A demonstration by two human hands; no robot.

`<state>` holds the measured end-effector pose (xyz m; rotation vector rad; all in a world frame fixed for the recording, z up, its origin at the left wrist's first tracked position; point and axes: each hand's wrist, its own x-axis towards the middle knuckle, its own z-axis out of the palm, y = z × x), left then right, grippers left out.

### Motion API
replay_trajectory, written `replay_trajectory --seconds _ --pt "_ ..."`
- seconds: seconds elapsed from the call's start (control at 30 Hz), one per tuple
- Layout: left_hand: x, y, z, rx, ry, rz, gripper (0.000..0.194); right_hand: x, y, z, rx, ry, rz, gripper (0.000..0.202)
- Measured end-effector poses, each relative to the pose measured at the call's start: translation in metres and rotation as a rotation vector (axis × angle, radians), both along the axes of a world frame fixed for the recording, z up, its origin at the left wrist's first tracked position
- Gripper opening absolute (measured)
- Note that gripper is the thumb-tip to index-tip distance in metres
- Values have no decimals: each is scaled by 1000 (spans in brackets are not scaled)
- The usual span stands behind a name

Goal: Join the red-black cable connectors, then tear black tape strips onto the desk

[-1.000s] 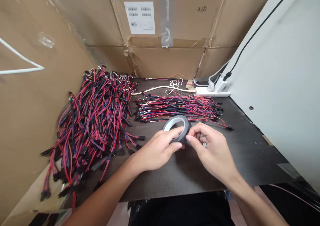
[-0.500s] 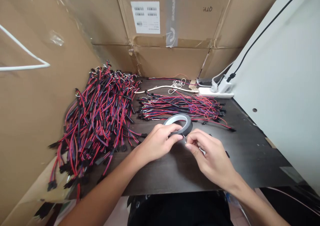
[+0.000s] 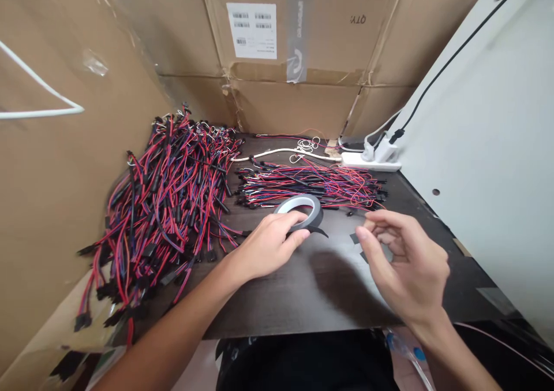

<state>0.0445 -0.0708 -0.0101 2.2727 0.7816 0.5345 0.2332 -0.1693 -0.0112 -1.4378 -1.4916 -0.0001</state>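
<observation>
In the head view, my left hand [image 3: 268,244] grips the roll of tape [image 3: 319,215], fingers reaching into the ring and thumb outside, just beside the near edge of the flat bunch of wires [image 3: 298,187]. A short free end [image 3: 320,232] sticks out toward my right hand [image 3: 407,267], whose thumb and forefinger are narrowly spaced; I cannot tell whether they pinch anything. I judge the step in hand to be handling tape. Taking that free end would call for a steady roll and a fine fingertip pinch.
</observation>
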Motion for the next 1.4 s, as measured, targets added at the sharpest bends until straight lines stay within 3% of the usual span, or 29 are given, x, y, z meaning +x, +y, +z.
replay_trajectory --seconds 0.23,0.9,1.07,1.27,1.33,1.4 --pt "3 -3 1 -55 19 3 27 -10 15 0 -171 -223 248 7" --pt "6 -6 1 -15 -47 92 20 -20 22 -9 -159 -234 300 16" --pt "6 -4 -2 33 -62 102 18 -22 24 -7 -88 -289 310 19" --pt "1 -3 -1 34 -94 -27 20 -24 15 -2 266 -754 407 27" --pt "0 -3 -1 63 -78 -56 20 -22 12 -3 236 -723 423 26" --pt "0 -3 -1 96 -74 -62 21 -19 11 -5 127 -537 394 25"
